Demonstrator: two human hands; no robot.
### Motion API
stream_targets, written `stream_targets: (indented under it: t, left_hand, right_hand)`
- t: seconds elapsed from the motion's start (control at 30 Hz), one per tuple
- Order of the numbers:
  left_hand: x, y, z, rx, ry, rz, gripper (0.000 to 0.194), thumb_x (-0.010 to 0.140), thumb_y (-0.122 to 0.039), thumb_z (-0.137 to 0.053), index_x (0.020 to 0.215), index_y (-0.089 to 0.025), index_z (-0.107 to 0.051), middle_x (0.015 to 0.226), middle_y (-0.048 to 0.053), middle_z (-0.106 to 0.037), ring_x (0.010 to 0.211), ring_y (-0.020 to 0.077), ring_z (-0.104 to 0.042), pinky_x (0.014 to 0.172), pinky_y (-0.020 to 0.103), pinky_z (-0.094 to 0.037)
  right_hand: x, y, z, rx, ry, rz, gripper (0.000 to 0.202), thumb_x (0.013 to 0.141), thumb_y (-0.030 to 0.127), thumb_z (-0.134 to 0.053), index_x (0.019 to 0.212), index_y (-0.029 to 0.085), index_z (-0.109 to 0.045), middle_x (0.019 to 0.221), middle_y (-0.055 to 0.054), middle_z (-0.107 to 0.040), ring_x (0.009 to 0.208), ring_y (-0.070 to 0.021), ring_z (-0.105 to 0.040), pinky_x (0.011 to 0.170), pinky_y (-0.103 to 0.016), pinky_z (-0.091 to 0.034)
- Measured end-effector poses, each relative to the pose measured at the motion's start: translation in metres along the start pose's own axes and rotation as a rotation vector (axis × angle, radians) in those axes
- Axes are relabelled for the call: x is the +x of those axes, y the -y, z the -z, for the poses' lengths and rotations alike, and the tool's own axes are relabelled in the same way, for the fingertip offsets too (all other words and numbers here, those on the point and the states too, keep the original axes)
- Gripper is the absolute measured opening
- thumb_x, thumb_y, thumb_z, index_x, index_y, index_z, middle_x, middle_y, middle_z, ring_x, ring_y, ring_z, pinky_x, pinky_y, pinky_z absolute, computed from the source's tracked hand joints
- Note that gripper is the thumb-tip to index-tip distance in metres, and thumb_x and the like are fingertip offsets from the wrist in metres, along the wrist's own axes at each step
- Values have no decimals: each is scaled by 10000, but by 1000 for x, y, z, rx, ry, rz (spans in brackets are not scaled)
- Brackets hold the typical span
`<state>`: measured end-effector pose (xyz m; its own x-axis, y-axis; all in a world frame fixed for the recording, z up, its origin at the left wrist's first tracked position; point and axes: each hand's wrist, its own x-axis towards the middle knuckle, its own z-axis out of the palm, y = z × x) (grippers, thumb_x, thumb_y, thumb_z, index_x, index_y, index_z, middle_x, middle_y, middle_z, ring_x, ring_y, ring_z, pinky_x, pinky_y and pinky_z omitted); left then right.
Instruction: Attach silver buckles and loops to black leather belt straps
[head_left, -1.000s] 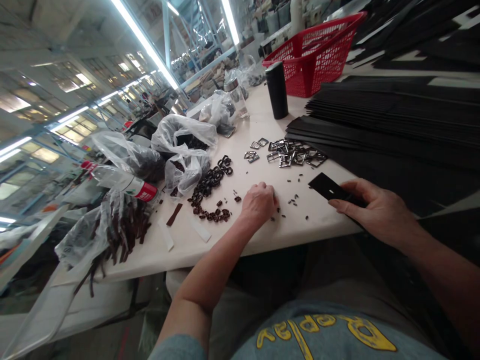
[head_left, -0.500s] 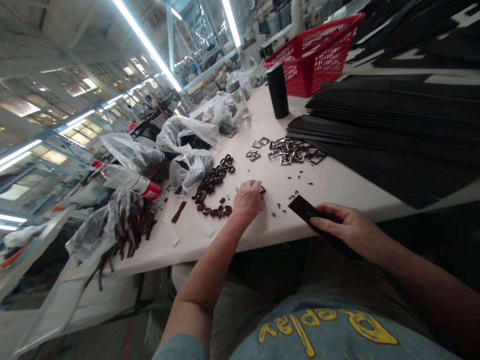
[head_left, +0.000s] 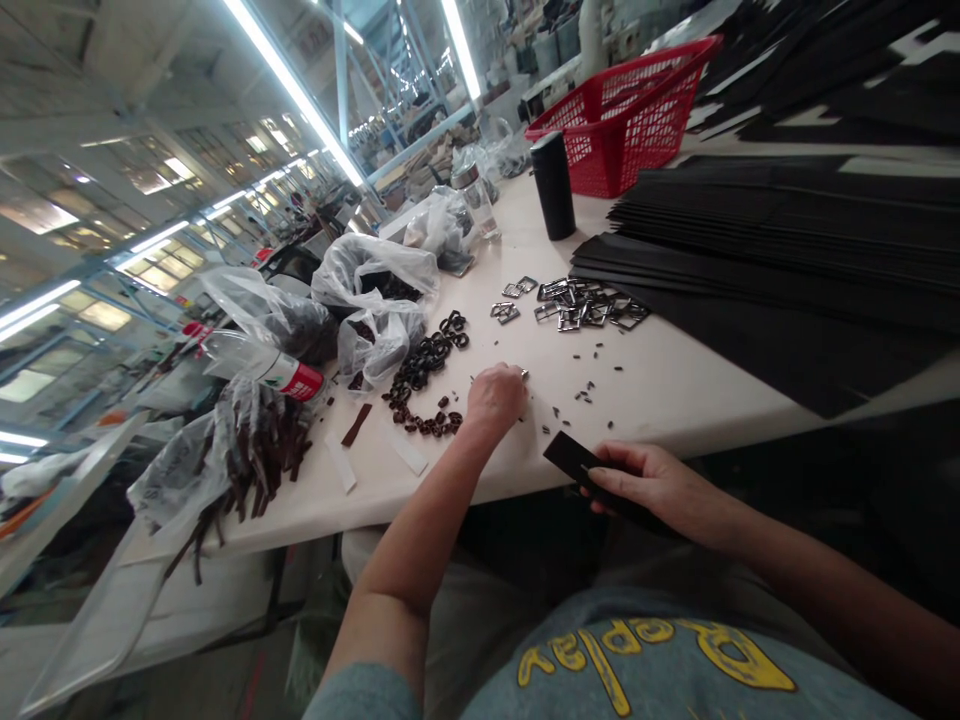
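My left hand [head_left: 496, 394] is closed low over the table, its fingers around a metal buckle [head_left: 525, 374] that is mostly hidden; only a shiny edge shows. In my right hand [head_left: 651, 484], thumb on top, is a flat black strap [head_left: 571, 456] whose square end points toward the tabletop. Small dark metal pieces [head_left: 585, 396] lie scattered between the two hands. Beyond them sits a pile of metal buckles [head_left: 585, 303]. Left of my left hand are black loops [head_left: 424, 362] and smaller brown loops [head_left: 433, 426].
Black sheets [head_left: 750, 270] are stacked on the right. Behind stand a black tumbler [head_left: 553, 188], a red basket [head_left: 622, 130] and a glass bottle [head_left: 480, 205]. Plastic bags [head_left: 375, 265], brown strips [head_left: 251, 450] and a tipped plastic cup [head_left: 289, 375] occupy the left of the white table [head_left: 480, 486].
My right hand has moved left and toward me with the black strap, bringing it nearer my left hand. My left hand stays almost in place, and the buckle at its fingertips has turned.
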<state>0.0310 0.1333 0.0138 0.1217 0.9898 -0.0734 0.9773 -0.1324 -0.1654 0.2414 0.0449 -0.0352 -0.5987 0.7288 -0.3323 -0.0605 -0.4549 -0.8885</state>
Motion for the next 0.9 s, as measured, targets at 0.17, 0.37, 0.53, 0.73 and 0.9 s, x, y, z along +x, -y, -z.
stream_targets:
  t: [0.17,0.37,0.53,0.73,0.9]
  left_hand:
    - [-3,4,9,-7,18,-35,230,912,-170,-522,1044,-134,-707,1030,132,-738,981,242,-713,869,311,-524]
    - [2,-9,10,-35,42,-9,253,891,-153,-541,1091,-106,-688,1067,183,-731,988,282,-721,840,347,-544]
    - [15,-7,12,-118,36,34,290,871,-32,-487,1059,-77,-702,1043,237,-738,1007,317,-727,853,396,-549]
    - [12,12,10,-496,-93,36,256,968,-142,-457,1125,-171,-657,1050,119,-769,973,209,-741,856,320,-563]
    - [-21,-11,1,-1612,-226,-3,104,899,-274,-640,956,-187,-641,936,42,-759,792,154,-746,723,264,-582]
  right_hand:
    - [3,-6,-2,18,31,-3,473,705,588,-800,905,168,-712,881,-44,-729,722,-150,-656,694,-288,-531]
    - [7,-11,-9,22,55,-4,485,694,597,-801,881,158,-712,833,-25,-708,708,-145,-648,672,-280,-522]
    - [4,-7,-10,36,49,-18,479,684,583,-816,883,157,-723,832,-24,-716,717,-145,-655,686,-281,-528]
    - [4,6,-6,216,18,-74,418,691,505,-845,884,153,-729,809,-53,-747,649,-127,-670,630,-235,-540]
    - [10,25,-15,419,144,-70,306,758,403,-808,891,148,-703,762,-76,-753,588,-137,-684,560,-219,-557]
